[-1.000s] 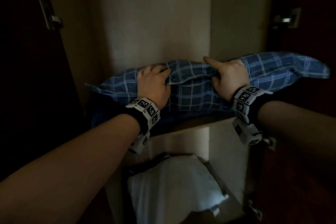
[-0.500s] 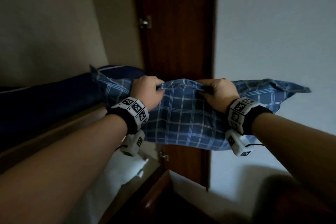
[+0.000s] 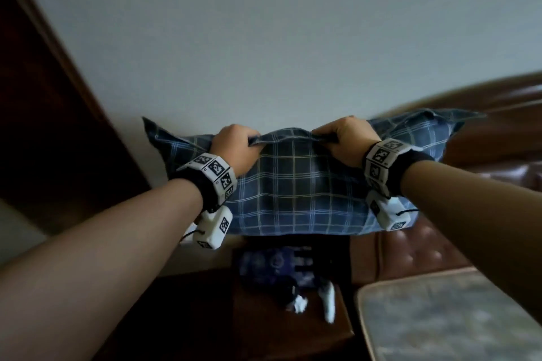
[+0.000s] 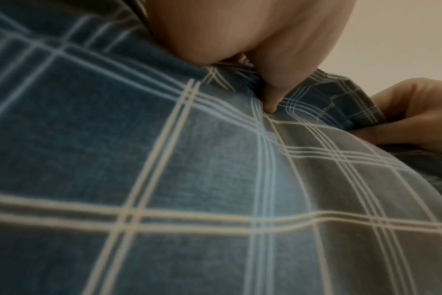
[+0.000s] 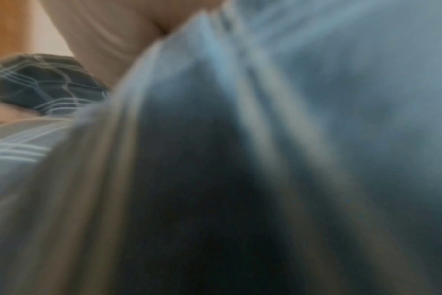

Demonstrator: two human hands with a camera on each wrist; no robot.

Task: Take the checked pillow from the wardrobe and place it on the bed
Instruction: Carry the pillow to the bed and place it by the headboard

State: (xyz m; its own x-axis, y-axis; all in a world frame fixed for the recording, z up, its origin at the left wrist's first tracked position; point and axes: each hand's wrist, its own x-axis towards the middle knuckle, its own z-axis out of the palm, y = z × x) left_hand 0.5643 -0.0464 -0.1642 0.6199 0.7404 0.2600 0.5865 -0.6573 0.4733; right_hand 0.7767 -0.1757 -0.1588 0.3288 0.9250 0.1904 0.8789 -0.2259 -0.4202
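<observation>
Both grips, left hand (image 3: 234,146) and right hand (image 3: 347,141), clamp our checked pillow (image 3: 296,187), out of the wardrobe; bed (image 3: 448,316) waits at four o'clock

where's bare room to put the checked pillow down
Free: the pale mattress top at lower right, bordered by the brown padded headboard. Crowded: the dark bedside table beside it, where a blue patterned bundle lies.
</observation>
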